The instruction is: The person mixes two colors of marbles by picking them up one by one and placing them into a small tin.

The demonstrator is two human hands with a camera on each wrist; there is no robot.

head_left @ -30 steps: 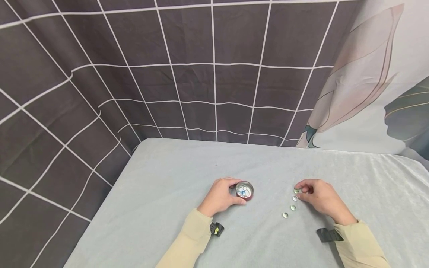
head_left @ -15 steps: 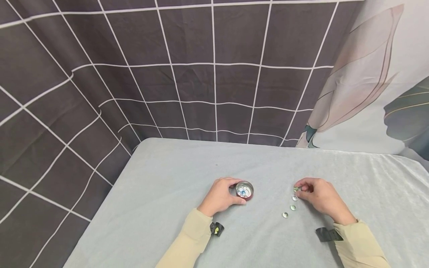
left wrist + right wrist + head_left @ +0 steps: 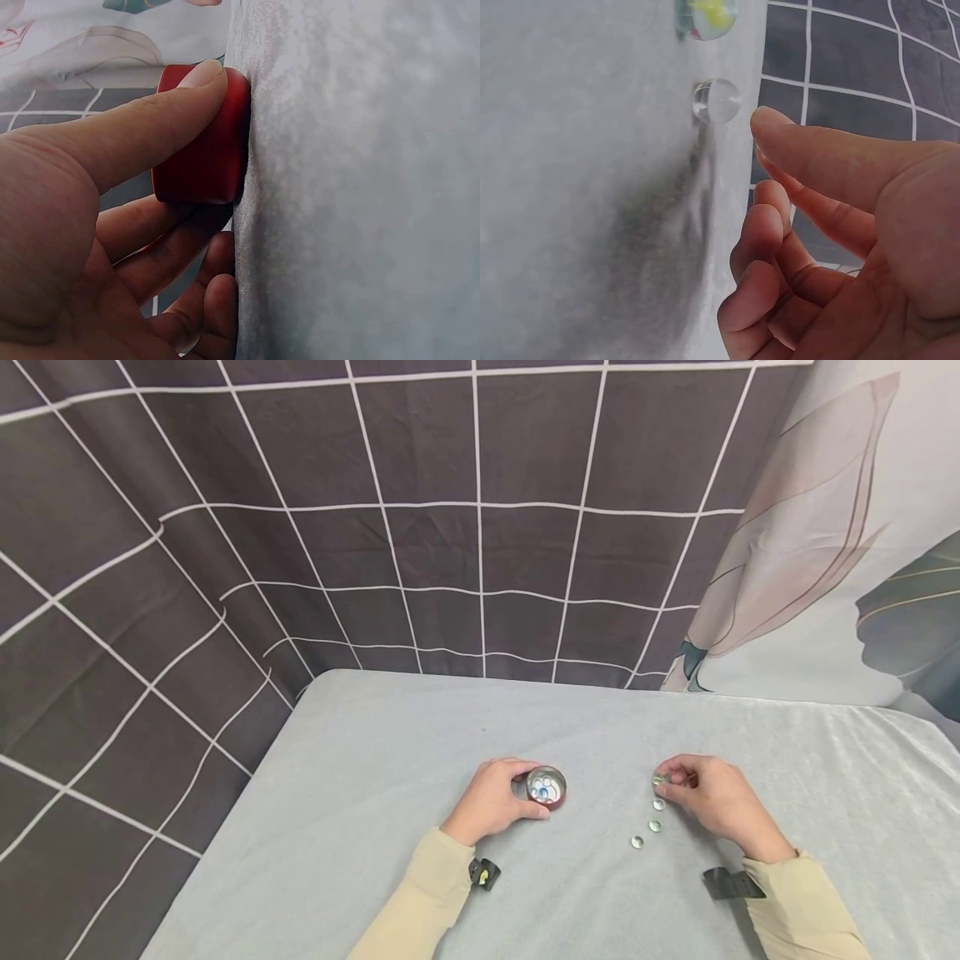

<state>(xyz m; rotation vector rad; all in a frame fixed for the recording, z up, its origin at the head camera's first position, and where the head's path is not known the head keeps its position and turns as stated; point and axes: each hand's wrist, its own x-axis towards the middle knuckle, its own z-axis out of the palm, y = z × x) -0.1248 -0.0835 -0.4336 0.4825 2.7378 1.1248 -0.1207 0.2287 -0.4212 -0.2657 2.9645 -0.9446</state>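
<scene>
My left hand [image 3: 491,800] grips a small round red tin [image 3: 202,150] between thumb and fingers as it stands on the cloth. Inside its silvery interior lie several clear marbles and a blue one [image 3: 544,792], as the head view shows. Over on the right, my right hand [image 3: 712,797] pinches a greenish glass marble [image 3: 659,780] between thumb and index fingertips. That marble is hidden behind the thumb in the right wrist view. Just below the fingertips, a clear marble [image 3: 717,100] sits on the cloth. A greenish marble [image 3: 655,827] and another glass marble [image 3: 637,842] trail toward the front.
A pale grey velvety cloth [image 3: 390,760] covers the table. Behind and to the left hangs a dark curtain [image 3: 532,552] with a white grid. A light curtain with a leaf pattern [image 3: 810,552] hangs at the back right. Both wrists carry black straps over beige sleeves.
My right fingertips have shifted slightly up and left with the pinched marble, widening its gap from the clear marble below. The left hand and tin stay put.
</scene>
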